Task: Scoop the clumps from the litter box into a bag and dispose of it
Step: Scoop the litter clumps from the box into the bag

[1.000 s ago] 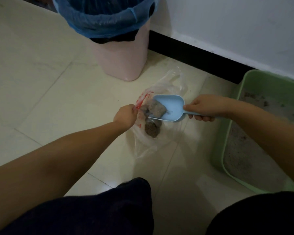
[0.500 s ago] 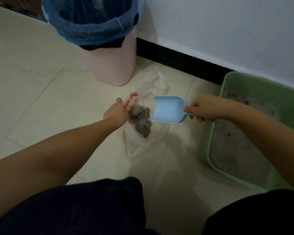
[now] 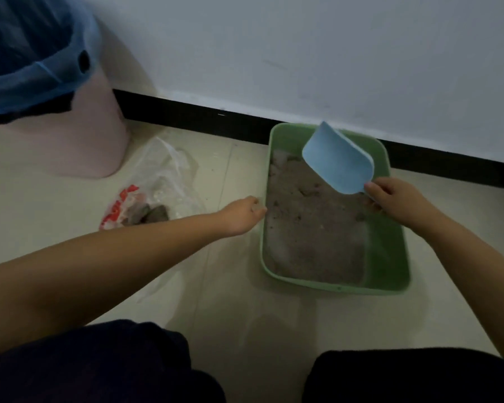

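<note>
A green litter box [image 3: 332,287] with grey litter [image 3: 312,234] stands on the tiled floor by the wall. My right hand [image 3: 396,202] grips the handle of a light blue scoop [image 3: 338,162]. The scoop is raised over the far end of the box, with its underside towards me. My left hand [image 3: 243,215] is at the box's left rim, fingers curled against it. Left of the box lies a clear plastic bag [image 3: 163,173] with red print. It holds a few dark clumps [image 3: 150,214].
A pink waste bin [image 3: 79,141] with a blue liner [image 3: 26,74] stands at the far left, against the white wall with its black skirting [image 3: 192,119]. My dark-clad knees [image 3: 99,367] fill the bottom of the view.
My right hand carried the emptied scoop from the bag to above the litter box. My left hand let go of the bag and moved to the box's left rim. The view swung right.
</note>
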Available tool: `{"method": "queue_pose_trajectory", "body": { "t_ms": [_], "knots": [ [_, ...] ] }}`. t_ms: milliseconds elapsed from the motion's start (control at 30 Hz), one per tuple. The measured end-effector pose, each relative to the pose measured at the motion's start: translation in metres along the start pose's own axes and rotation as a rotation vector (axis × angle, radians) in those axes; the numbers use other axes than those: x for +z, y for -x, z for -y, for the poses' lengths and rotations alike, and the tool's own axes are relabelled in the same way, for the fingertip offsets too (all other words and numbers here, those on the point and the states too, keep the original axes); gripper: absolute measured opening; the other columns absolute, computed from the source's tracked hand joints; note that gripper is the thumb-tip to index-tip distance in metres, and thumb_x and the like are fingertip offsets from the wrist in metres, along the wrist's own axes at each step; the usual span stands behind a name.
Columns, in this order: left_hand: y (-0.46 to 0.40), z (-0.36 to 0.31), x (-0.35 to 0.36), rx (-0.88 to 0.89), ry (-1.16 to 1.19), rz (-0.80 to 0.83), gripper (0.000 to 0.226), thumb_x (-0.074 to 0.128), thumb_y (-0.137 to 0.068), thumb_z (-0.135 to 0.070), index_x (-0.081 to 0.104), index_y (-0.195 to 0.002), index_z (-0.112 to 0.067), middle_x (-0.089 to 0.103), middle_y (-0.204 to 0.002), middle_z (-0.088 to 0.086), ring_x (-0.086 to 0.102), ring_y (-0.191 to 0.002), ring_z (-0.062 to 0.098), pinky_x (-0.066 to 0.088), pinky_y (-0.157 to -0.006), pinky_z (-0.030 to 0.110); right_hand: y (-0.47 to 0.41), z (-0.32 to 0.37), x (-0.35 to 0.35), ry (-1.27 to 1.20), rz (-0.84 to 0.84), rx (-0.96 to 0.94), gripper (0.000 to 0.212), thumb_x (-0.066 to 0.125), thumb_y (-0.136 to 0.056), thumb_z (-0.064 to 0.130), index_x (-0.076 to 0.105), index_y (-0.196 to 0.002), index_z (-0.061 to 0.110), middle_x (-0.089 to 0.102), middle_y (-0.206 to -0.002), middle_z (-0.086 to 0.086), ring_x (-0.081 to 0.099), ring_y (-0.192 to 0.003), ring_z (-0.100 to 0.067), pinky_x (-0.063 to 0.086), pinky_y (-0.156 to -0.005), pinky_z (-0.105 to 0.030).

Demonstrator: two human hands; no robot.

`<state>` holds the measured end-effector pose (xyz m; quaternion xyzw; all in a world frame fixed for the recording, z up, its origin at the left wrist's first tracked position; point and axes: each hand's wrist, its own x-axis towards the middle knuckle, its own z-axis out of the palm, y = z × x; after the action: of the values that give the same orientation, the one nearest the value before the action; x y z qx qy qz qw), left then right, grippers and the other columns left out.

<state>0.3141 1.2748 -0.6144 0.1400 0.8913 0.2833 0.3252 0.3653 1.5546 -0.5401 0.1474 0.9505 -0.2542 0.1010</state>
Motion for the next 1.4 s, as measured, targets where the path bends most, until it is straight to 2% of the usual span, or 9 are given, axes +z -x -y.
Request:
{"method": "queue_pose_trajectory", "body": {
  "t_ms": [133,233,433,600,733,833,1000,1167,1400],
  "knots": [
    [-0.009,-0.012,0.022,-0.070,-0.020,0.070,0.055,0.036,-0.101,-0.034,0.023,-0.142,-0.001,0.049,-0.132,0.021,0.054,-0.113,0.035,0.044,-0.085,0.035,-0.003,-0.048,0.015,0.198,0.064,0.247,0.048,0.034,-0.100,0.040,0.063,-0.108,0.002,0.064,-0.105,-0.021,0.058,-0.092,-0.032,0.042,-0.080,-0.034],
    [-0.016,-0.005,0.020,-0.093,-0.002,0.093,0.053,0.039,-0.100,-0.028,0.021,-0.144,-0.003,0.050,-0.132,0.022,0.055,-0.112,0.035,0.047,-0.089,0.038,-0.010,-0.069,0.032,0.294,0.105,0.302,0.057,0.030,-0.100,0.045,0.065,-0.102,0.000,0.064,-0.094,-0.020,0.057,-0.082,-0.029,0.044,-0.078,-0.035],
    [-0.024,-0.004,0.022,-0.119,0.068,0.099,0.064,0.038,-0.100,-0.026,0.000,-0.151,-0.015,0.040,-0.143,0.023,0.052,-0.117,0.036,0.046,-0.092,0.037,-0.024,-0.073,0.057,0.385,0.003,0.192,0.047,0.032,-0.098,0.046,0.061,-0.095,0.010,0.057,-0.078,-0.007,0.055,-0.071,-0.022,0.042,-0.065,-0.031],
    [-0.023,-0.002,0.024,-0.158,0.229,0.105,0.062,0.036,-0.101,-0.026,-0.001,-0.151,-0.027,0.045,-0.136,0.019,0.057,-0.105,0.032,0.054,-0.088,0.042,-0.031,-0.064,0.060,0.577,-0.085,0.020,0.041,0.034,-0.099,0.045,0.058,-0.113,0.015,0.065,-0.094,-0.010,0.062,-0.083,-0.027,0.039,-0.062,-0.030],
    [-0.020,0.000,0.024,-0.192,0.329,0.126,0.062,0.037,-0.101,-0.029,0.000,-0.150,-0.033,0.044,-0.139,0.016,0.055,-0.111,0.029,0.053,-0.090,0.040,-0.039,-0.058,0.068,0.531,-0.104,-0.133,0.042,0.037,-0.097,0.047,0.061,-0.109,0.015,0.066,-0.087,-0.010,0.063,-0.077,-0.027,0.048,-0.062,-0.032],
    [-0.019,0.000,0.024,-0.203,0.372,0.127,0.063,0.038,-0.101,-0.028,0.000,-0.150,-0.033,0.042,-0.141,0.017,0.054,-0.111,0.028,0.053,-0.089,0.040,-0.042,-0.052,0.076,0.417,-0.098,-0.109,0.043,0.036,-0.097,0.046,0.061,-0.108,0.013,0.063,-0.080,-0.009,0.061,-0.071,-0.026,0.051,-0.062,-0.034],
    [-0.019,0.001,0.022,-0.201,0.397,0.141,0.062,0.038,-0.101,-0.028,0.000,-0.150,-0.034,0.043,-0.140,0.016,0.054,-0.106,0.026,0.053,-0.088,0.039,-0.049,-0.057,0.061,0.423,-0.111,0.010,0.042,0.036,-0.098,0.044,0.061,-0.105,0.011,0.056,-0.076,-0.004,0.056,-0.070,-0.021,0.044,-0.061,-0.030],
    [-0.019,0.000,0.022,-0.212,0.398,0.146,0.063,0.038,-0.101,-0.028,-0.001,-0.150,-0.034,0.045,-0.139,0.016,0.055,-0.109,0.029,0.053,-0.090,0.043,-0.058,-0.042,0.064,0.386,-0.056,-0.045,0.043,0.036,-0.098,0.047,0.062,-0.111,0.015,0.055,-0.079,-0.002,0.055,-0.072,-0.020,0.046,-0.063,-0.030],
    [-0.019,0.000,0.022,-0.222,0.401,0.150,0.062,0.038,-0.101,-0.029,0.000,-0.150,-0.036,0.044,-0.139,0.015,0.055,-0.106,0.027,0.054,-0.086,0.040,-0.069,-0.016,0.082,0.398,-0.003,-0.108,0.042,0.036,-0.098,0.047,0.062,-0.102,0.014,0.053,-0.076,-0.002,0.053,-0.070,-0.020,0.041,-0.059,-0.030]
  ]
}}
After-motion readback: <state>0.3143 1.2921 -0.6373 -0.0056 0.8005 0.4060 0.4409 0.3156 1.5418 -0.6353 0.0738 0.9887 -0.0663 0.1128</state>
